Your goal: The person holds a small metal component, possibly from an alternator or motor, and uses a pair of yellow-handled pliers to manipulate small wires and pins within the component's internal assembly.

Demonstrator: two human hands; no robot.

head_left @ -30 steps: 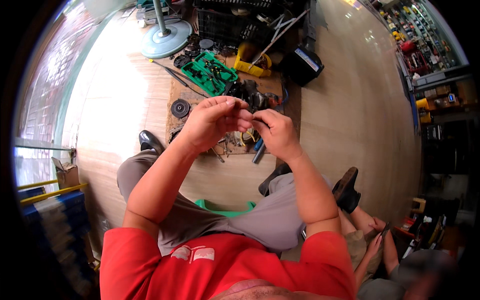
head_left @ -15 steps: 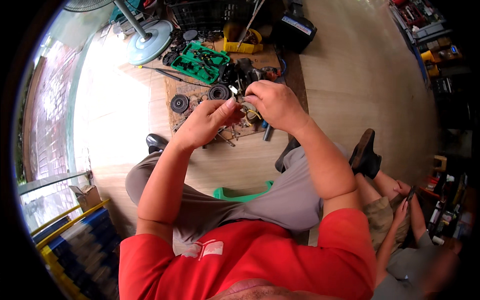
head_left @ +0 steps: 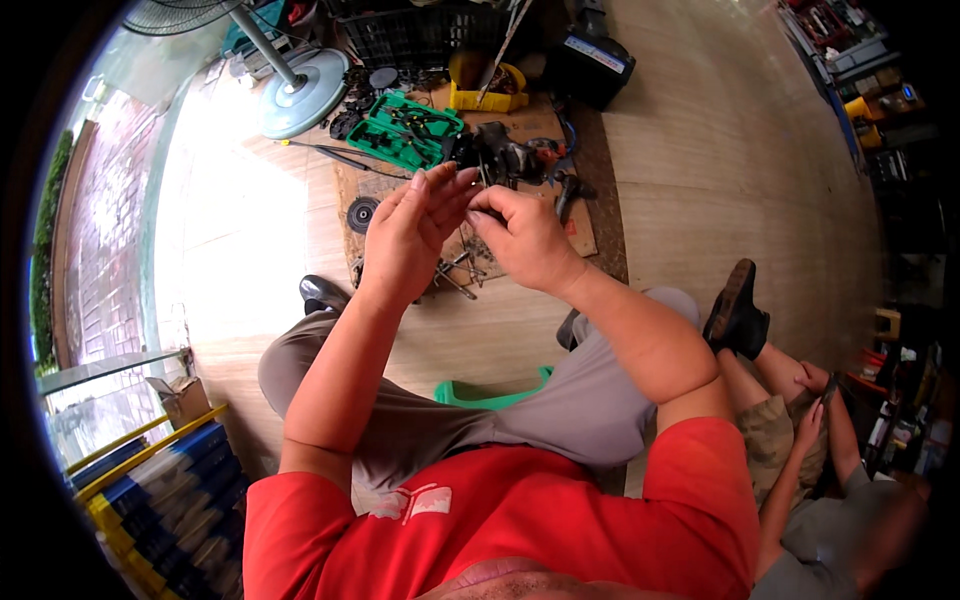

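At the centre of our view the left hand is lifted with its palm turned toward the other hand, the fingers spread out long and the thumb held up; we see nothing gripped in it. Just beside its fingertips, the right hand has thumb and forefinger drawn together in a pinch, its other fingers curled; whether some small piece sits in that pinch we cannot tell. Just beyond the two hands we find a dark machine with an orange-red end, lying on a brown board on the floor, and to its right a dark angled part. Nearer to us, below the hands, lie thin metal rods, and to the left of the left hand we see a black ribbed wheel. Farther out on the board sits an open green tool case, with a yellow bin behind it to the right. Past those we make out a black box, a black crate and the pale round base of a fan. Near our knees is a green stool; at the lower right a seated co-worker holds a dark flat object.
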